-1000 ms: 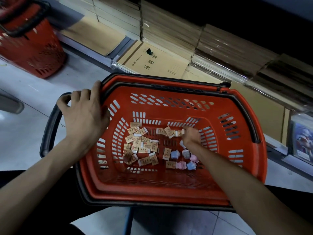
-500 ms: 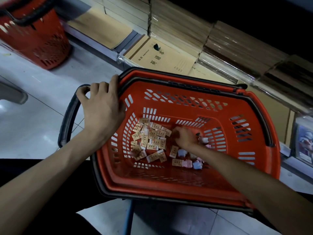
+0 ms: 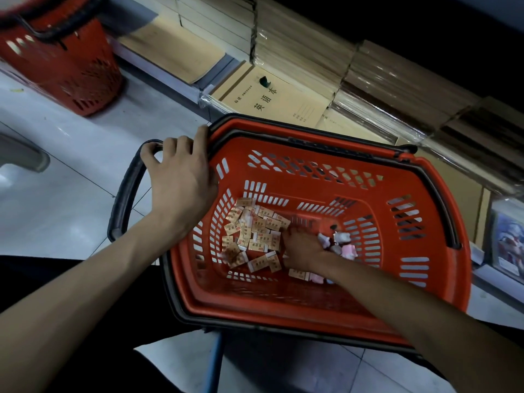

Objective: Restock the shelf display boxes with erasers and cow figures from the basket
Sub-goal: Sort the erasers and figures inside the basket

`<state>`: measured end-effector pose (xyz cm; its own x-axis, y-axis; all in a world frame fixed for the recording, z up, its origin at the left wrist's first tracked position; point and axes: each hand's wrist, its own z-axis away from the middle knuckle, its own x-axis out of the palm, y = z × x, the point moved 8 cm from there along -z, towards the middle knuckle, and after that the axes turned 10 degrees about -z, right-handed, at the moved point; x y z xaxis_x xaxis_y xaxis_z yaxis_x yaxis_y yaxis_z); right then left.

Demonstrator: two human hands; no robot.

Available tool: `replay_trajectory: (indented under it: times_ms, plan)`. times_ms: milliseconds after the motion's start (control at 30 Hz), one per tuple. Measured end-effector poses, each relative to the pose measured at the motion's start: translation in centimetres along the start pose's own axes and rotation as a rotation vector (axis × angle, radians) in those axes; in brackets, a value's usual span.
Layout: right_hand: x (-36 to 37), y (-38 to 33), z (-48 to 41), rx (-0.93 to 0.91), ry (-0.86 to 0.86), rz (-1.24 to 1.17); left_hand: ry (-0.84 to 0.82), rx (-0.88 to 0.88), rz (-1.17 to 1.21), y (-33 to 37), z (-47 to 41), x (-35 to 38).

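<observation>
Red basket (image 3: 283, 304) holds erasers (image 3: 255, 231) on its floor, cow figures (image 3: 344, 246) just beside them. Round its rim curls the left grip (image 3: 178, 180); the right grip (image 3: 304, 248) lies between both piles, blurred, closure unclear.

We are in a stationery shop — a red shopping basket (image 3: 312, 310) sits before us, a second basket (image 3: 71, 66) at ten o'clock. From twelve to two o'clock, shrink-wrapped exercise books (image 3: 272, 100) fill a low shelf (image 3: 170, 78).

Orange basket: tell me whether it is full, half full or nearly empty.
Nearly empty: the basket holds only a loose scatter of erasers and a few figures on its floor, with its walls bare above them.
</observation>
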<state>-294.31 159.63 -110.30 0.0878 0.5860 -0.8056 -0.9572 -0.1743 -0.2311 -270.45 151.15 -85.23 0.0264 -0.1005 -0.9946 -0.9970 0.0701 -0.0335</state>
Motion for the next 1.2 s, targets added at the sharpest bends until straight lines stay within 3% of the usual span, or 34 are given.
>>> replay_trajectory:
  times_ms: [133, 200, 400, 567, 667, 800, 867, 1067, 1200]
  plan:
    - [-2.7, 0.2, 0.2, -0.096, 0.175, -0.532, -0.006, 0.001, -0.004, 0.1, 0.0, 0.0]
    - [-3.3, 0.6, 0.9, -0.118, 0.143, -0.404, -0.01, 0.004, 0.001, 0.2, 0.1, 0.0]
    - [2.8, -1.5, 3.4, -0.149, -0.239, 0.331, -0.002, 0.006, 0.009, 0.2, 0.0, 0.0]
    - [3.6, -1.9, 2.3, -0.172, -0.251, 0.409, 0.008, 0.029, 0.015, 0.5, -0.1, 0.0]
    - [2.2, -1.5, 2.2, -0.063, -0.209, 0.182, 0.015, 0.029, 0.01, 0.7, -0.1, 0.0]
    - [-1.8, -0.1, 0.9, 0.242, -0.018, -0.521, 0.018, 0.037, 0.003, 0.8, -0.3, 0.2]
    - [-3.7, 1.2, -0.2, 0.363, 0.029, -0.729, 0.014, 0.041, 0.002, 1.0, -0.3, 0.2]
    - [-9.5, 6.2, 2.5, 0.368, 0.136, -0.719, 0.026, 0.053, -0.014, 1.7, -0.2, 0.2]
    - [-10.5, 9.2, 7.7, 0.329, 0.068, -0.554, 0.034, 0.068, -0.011, 2.0, -0.2, 0.3]
